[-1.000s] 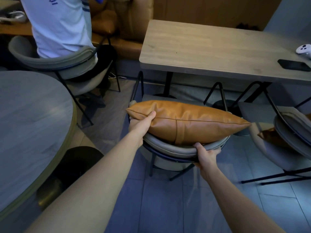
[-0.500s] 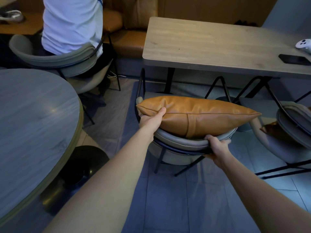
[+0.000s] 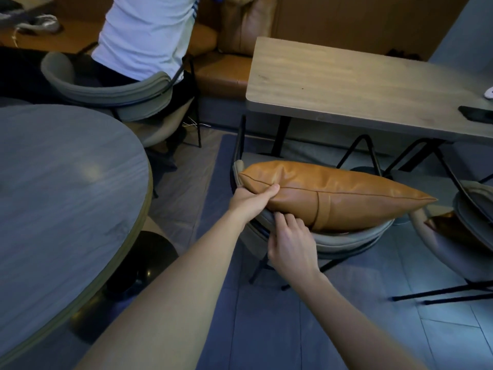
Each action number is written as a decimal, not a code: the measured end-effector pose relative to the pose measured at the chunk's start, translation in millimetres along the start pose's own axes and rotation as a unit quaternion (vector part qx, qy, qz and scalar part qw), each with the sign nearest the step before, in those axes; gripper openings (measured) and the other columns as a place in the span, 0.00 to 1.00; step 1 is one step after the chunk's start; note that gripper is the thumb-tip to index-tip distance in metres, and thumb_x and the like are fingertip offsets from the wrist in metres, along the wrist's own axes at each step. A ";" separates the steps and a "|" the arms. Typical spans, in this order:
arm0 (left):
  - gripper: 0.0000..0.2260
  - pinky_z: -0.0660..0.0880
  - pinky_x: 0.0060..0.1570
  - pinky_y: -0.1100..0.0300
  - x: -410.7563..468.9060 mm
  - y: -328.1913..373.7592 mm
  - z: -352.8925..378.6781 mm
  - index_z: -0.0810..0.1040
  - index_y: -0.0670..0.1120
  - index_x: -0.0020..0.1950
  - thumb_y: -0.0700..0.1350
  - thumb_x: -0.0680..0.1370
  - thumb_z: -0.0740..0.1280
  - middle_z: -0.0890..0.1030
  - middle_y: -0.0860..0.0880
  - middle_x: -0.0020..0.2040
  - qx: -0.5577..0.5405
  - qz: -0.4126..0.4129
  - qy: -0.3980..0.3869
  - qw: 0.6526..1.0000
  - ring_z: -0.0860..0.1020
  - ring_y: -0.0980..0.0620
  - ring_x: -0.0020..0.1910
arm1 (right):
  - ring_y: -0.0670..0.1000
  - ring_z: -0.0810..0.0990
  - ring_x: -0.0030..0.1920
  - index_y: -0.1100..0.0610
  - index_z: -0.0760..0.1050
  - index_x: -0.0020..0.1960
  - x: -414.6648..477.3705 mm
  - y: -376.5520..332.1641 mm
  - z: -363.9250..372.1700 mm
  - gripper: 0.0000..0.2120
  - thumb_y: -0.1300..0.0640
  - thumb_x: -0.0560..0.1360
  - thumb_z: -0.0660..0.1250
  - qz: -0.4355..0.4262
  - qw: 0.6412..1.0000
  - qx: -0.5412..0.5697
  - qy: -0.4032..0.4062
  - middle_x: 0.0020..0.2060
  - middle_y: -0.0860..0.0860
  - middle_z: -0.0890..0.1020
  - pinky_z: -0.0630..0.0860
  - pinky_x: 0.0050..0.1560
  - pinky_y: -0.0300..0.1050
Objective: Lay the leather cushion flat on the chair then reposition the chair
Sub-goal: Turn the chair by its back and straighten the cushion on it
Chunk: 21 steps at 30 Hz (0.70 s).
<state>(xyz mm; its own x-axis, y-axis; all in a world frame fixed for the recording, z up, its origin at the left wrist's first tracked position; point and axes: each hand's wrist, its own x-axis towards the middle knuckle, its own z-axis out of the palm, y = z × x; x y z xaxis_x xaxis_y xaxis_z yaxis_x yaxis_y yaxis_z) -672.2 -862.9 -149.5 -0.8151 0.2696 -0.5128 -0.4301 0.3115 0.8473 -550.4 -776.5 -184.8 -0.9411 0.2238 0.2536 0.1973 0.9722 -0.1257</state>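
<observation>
A tan leather cushion stands on edge against the curved grey backrest of a chair, which sits half under a wooden rectangular table. My left hand is closed on the cushion's left corner, thumb on top. My right hand lies on the backrest's left part just below the cushion, fingers curled over the rim. The chair's seat is hidden behind the cushion and backrest.
A round grey table with a black base fills the left. Behind it a person in a white shirt sits on a grey chair. Another grey chair stands at right. A dark phone lies on the wooden table.
My right hand has shifted left along the backrest, from under the cushion's middle to close beside my left hand. My left hand keeps its hold on the cushion corner.
</observation>
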 end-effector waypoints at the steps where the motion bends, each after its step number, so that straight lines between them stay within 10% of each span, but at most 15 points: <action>1: 0.40 0.75 0.67 0.52 1.6 1.2 -4.1 0.74 0.44 0.75 0.65 0.70 0.77 0.79 0.45 0.70 0.025 0.006 0.001 1.000 0.77 0.44 0.67 | 0.60 0.80 0.38 0.61 0.76 0.48 7.2 -11.0 5.3 0.16 0.61 0.64 0.78 0.001 1.000 -0.017 -0.017 0.38 0.58 0.79 0.77 0.36 0.52; 9: 0.51 0.75 0.66 0.44 14.1 0.6 -20.3 0.77 0.48 0.71 0.78 0.56 0.71 0.80 0.46 0.68 0.170 0.054 0.032 0.983 0.78 0.43 0.67 | 0.63 0.81 0.35 0.66 0.76 0.50 30.9 -39.2 46.8 0.21 0.62 0.60 0.79 0.058 0.991 -0.118 0.002 0.37 0.64 0.80 0.78 0.38 0.56; 21: 0.42 0.73 0.61 0.49 24.7 -10.5 -18.1 0.78 0.45 0.68 0.74 0.66 0.73 0.81 0.45 0.66 0.196 0.116 0.081 0.970 0.76 0.42 0.68 | 0.62 0.78 0.41 0.60 0.69 0.53 30.7 -32.9 73.0 0.27 0.51 0.64 0.79 0.068 0.983 -0.144 0.087 0.41 0.59 0.79 0.70 0.43 0.55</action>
<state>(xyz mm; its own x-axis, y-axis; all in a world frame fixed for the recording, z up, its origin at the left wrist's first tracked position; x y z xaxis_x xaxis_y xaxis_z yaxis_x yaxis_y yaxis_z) -694.8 -876.0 -168.6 -0.9362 0.2371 -0.2594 -0.0732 0.5903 0.8038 -605.9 -806.6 -242.9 -0.8446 0.3362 0.4166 0.4108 0.9060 0.1018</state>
